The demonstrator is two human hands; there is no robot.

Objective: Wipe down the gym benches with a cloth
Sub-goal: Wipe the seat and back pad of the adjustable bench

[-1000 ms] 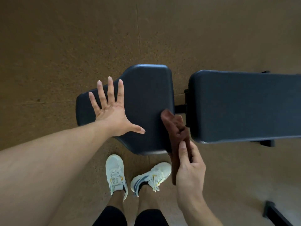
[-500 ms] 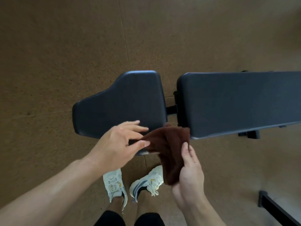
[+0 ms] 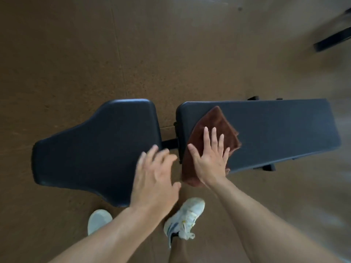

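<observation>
Two hands out: right hand (image 3: 210,158) flat, pressing cloth (image 3: 214,126) on long pad (image 3: 275,130), left hand (image 3: 155,177) released, blurred; overhanging near cloth edge may slip off.

Head camera looks steeply down, close above the bench (image 3: 266,130).

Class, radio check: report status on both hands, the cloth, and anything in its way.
Right hand flat, pressing brown cloth onto long bench pad. Left hand open, blurred, above seat pad. Pad ahead of cloth bare.
</observation>
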